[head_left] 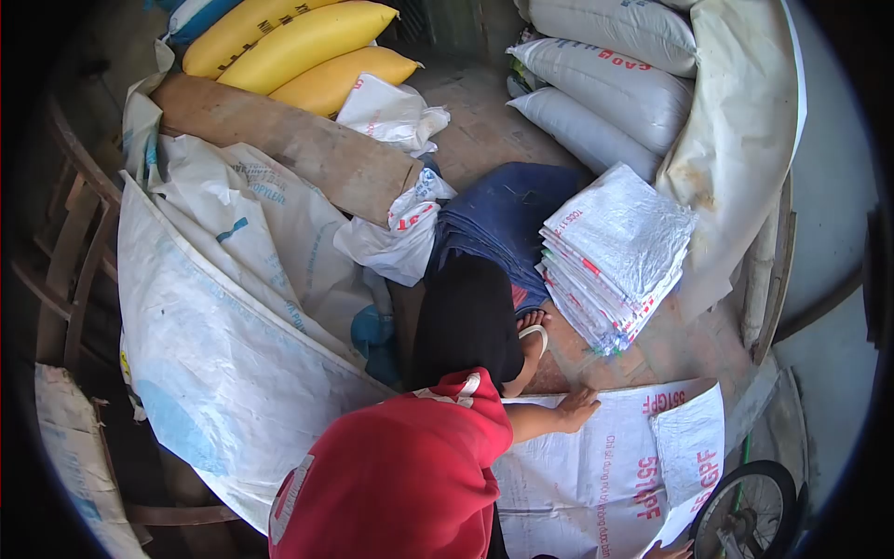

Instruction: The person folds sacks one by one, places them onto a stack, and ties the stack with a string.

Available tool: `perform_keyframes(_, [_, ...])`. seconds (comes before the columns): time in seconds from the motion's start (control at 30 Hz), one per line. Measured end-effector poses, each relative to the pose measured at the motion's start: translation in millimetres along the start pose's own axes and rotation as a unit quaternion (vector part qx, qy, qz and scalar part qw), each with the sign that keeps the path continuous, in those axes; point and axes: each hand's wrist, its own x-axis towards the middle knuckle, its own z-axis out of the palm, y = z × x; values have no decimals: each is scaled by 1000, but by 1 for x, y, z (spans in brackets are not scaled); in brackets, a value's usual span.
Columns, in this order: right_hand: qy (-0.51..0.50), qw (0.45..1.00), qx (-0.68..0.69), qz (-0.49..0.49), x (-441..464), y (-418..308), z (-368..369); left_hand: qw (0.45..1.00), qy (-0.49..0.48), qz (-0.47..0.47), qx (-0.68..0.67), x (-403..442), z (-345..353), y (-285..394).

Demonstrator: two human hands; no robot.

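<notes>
A large white sack with red print (577,475) is spread flat at the lower right. At its top edge rests my left hand (579,410), fingers extended over the material. My right hand (667,552) shows only in part at the bottom edge of the view, its fingers apart against the sack's lower edge. A smaller folded white piece with red print (687,443) lies on the sack's right part. Just above is a stack of folded silvery-white sacks (615,252). The red sleeve and a black-clad knee cover the area left of my left hand.
Filled yellow sacks (312,47) lie at the upper left, filled white sacks (605,93) at the upper right. A brown board (289,140), dark blue cloth (507,214) and a big white sheet (223,345) are around. A wheel (745,512) stands at the lower right.
</notes>
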Motion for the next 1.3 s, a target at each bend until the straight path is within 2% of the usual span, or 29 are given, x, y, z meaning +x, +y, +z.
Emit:
perform_keyframes(0.03, [11,999,-2,-42,14,-8,7,1000,9,10,-1,1,2,-4])
perform_keyframes(0.13, [-64,997,-35,-29,61,-57,14,998,-61,12,-16,5,-9,-6])
perform_keyframes(0.17, [-135,990,-25,-14,74,-85,-7,996,-81,13,-13,6,-5,-11])
perform_keyframes(0.27, [-224,967,-42,111,96,-113,4,985,-173,17,6,4,-13,-17])
perform_keyframes(0.37, [-274,942,6,191,115,-124,32,987,-158,39,11,-12,-7,-24])
perform_keyframes(0.47, [-298,906,96,284,120,-126,59,975,-218,44,16,-27,-27,-19])
perform_keyframes(0.5, [-297,888,142,321,120,-121,69,977,-211,40,8,-33,-21,-25])
perform_keyframes(0.6, [-268,787,319,455,125,-97,100,972,-231,40,9,-51,-18,-24])
perform_keyframes(0.7, [-201,616,501,573,127,-77,126,957,-283,33,51,-46,-47,-7])
perform_keyframes(0.77, [-148,518,600,591,133,-74,131,952,-304,14,38,-43,-46,-4])
perform_keyframes(0.8, [-119,488,680,535,130,-77,131,946,-317,28,60,-40,-46,-5])
perform_keyframes(0.83, [-132,470,703,517,141,-79,130,944,-325,25,58,-39,-46,-4])
perform_keyframes(0.9, [-93,393,769,495,156,-96,113,938,-342,16,55,-37,-55,-1])
perform_keyframes(0.93, [-130,423,771,458,161,-104,102,939,-338,22,62,-36,-62,0])
perform_keyframes(1.0, [-178,395,795,423,171,-117,95,938,-339,34,67,-38,-73,3])
perform_keyframes(1.07, [-222,439,776,395,171,-131,93,938,-339,37,60,-41,-68,-4])
perform_keyframes(1.17, [-296,482,678,469,163,-138,115,937,-347,14,37,-37,-69,0])
perform_keyframes(1.2, [-317,504,650,472,155,-134,127,936,-351,-2,22,-37,-71,2])
perform_keyframes(1.23, [-331,555,601,471,146,-138,125,939,-342,6,22,-40,-65,1])
perform_keyframes(1.3, [-389,572,568,447,128,-133,130,945,-324,25,26,-43,-54,-10])
